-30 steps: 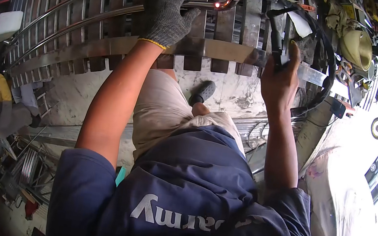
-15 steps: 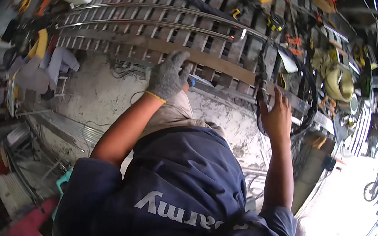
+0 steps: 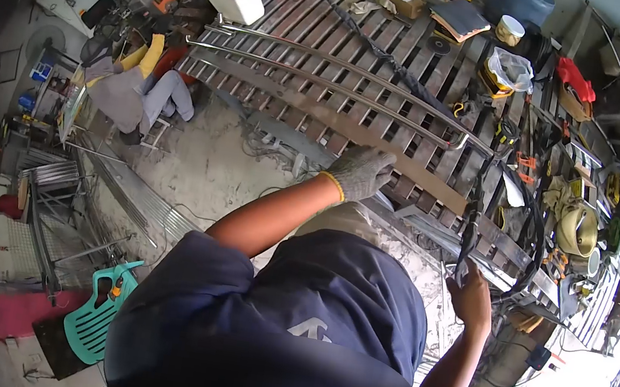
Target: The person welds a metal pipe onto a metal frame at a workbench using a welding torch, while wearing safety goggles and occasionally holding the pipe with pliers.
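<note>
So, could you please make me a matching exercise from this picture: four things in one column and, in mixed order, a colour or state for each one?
Things:
1. left hand
2. right hand
3. chair
4. box

Colour or state:
a. turquoise, on the floor
b. white, on the bench
c. bare, holds a black torch
d. wears a grey glove

Pairs: 1-d, 2-c, 3-a, 4-b
</note>
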Action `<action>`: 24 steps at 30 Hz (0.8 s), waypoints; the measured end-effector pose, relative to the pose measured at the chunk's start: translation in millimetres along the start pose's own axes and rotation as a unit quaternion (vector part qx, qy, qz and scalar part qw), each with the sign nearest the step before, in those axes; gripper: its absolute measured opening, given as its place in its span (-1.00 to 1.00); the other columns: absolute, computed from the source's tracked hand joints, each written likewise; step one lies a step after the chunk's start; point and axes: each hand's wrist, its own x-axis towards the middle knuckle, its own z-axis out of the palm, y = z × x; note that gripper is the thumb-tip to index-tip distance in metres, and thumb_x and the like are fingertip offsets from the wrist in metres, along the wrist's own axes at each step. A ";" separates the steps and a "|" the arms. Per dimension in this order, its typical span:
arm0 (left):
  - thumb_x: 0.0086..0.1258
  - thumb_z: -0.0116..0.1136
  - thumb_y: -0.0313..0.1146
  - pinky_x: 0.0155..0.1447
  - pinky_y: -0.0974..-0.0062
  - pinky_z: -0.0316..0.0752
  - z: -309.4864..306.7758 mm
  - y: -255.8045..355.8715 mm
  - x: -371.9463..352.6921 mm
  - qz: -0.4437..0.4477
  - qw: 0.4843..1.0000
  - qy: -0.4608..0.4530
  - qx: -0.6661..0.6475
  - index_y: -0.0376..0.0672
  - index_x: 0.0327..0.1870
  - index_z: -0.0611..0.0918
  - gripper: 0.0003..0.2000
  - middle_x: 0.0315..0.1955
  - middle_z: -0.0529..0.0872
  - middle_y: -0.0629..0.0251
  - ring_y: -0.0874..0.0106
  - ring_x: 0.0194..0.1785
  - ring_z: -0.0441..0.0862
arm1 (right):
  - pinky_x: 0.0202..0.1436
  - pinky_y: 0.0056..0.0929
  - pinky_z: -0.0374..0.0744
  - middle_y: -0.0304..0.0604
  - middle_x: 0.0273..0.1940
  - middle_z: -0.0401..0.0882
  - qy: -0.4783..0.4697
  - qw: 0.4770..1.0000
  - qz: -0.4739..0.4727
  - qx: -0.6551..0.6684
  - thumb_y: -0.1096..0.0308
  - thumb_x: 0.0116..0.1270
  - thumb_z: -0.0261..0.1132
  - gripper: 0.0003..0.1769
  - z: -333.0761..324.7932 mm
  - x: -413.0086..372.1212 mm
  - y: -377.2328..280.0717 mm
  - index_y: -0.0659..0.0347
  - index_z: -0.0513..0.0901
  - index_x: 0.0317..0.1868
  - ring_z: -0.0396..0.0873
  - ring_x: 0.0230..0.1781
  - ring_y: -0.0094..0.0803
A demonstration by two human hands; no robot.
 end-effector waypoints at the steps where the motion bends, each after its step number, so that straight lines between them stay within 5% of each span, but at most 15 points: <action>1: 0.59 0.40 -0.10 0.40 -0.08 0.68 -1.5 -3.5 13.8 0.017 1.000 0.003 0.009 -0.07 0.46 0.68 -0.50 0.26 0.84 -0.01 -0.11 0.28 0.79 | 0.29 0.08 0.76 0.35 0.22 0.84 0.009 0.999 -0.039 -0.014 0.33 0.43 0.66 -0.19 4.8 -2.1 -4.3 0.24 0.59 0.63 0.84 0.22 0.24; 5: 0.58 0.36 -0.13 0.57 -0.11 0.56 3.1 -26.1 73.5 0.051 0.992 -0.026 0.115 -0.12 0.54 0.62 -0.44 0.44 0.70 -0.05 -0.14 0.49 0.64 | 0.31 0.02 0.79 0.27 0.23 0.86 -0.067 0.996 0.040 0.030 0.30 0.44 0.67 -0.19 11.8 -7.7 -27.3 0.13 0.62 0.65 0.86 0.24 0.15; 10: 0.53 0.34 -0.21 0.64 -0.32 0.44 36.8 -78.0 138.5 0.038 0.981 -0.073 0.174 -0.15 0.68 0.48 -0.30 0.60 0.54 -0.08 -0.13 0.66 0.48 | 0.27 0.05 0.78 0.27 0.18 0.85 -0.008 0.994 0.088 0.058 0.28 0.44 0.66 -0.20 26.5 -5.1 -50.4 0.17 0.61 0.65 0.86 0.17 0.17; 12: 0.48 0.36 -0.26 0.59 -0.37 0.48 35.3 -93.3 152.4 0.052 0.974 -0.091 0.202 -0.15 0.62 0.51 -0.33 0.57 0.55 -0.07 -0.10 0.61 0.53 | 0.29 0.05 0.77 0.22 0.18 0.83 0.006 0.991 0.120 0.056 0.25 0.46 0.65 -0.20 25.3 -1.7 -80.6 0.17 0.60 0.65 0.84 0.18 0.15; 15: 0.45 0.30 -0.42 0.43 -0.12 0.68 47.4 -122.9 182.1 0.112 0.963 -0.123 0.214 -0.20 0.34 0.64 -0.56 0.29 0.69 -0.13 -0.10 0.36 0.73 | 0.30 0.04 0.77 0.20 0.17 0.82 0.022 0.990 0.107 0.093 0.24 0.50 0.63 -0.22 30.8 10.9 -118.7 0.17 0.59 0.65 0.85 0.17 0.11; 19: 0.52 0.24 -0.42 0.22 -0.10 0.79 34.2 -132.9 201.2 0.188 0.943 -0.180 0.209 -0.23 0.18 0.70 -0.73 0.19 0.75 -0.15 -0.10 0.25 0.81 | 0.53 0.17 0.57 0.21 0.19 0.81 0.056 0.983 0.151 0.090 0.19 0.61 0.52 -0.30 42.1 28.1 -168.4 0.23 0.57 0.65 0.76 0.25 0.21; 24: 0.51 0.27 -0.35 0.14 -0.11 0.77 -40.4 -109.3 186.5 0.358 0.916 -0.172 0.053 -0.20 0.04 0.60 -0.79 0.07 0.74 -0.14 -0.19 0.06 0.80 | 0.41 0.14 0.67 0.24 0.16 0.79 0.154 0.943 0.173 0.240 0.32 0.74 0.31 -0.64 29.8 42.6 -237.9 0.36 0.79 0.33 0.76 0.22 0.27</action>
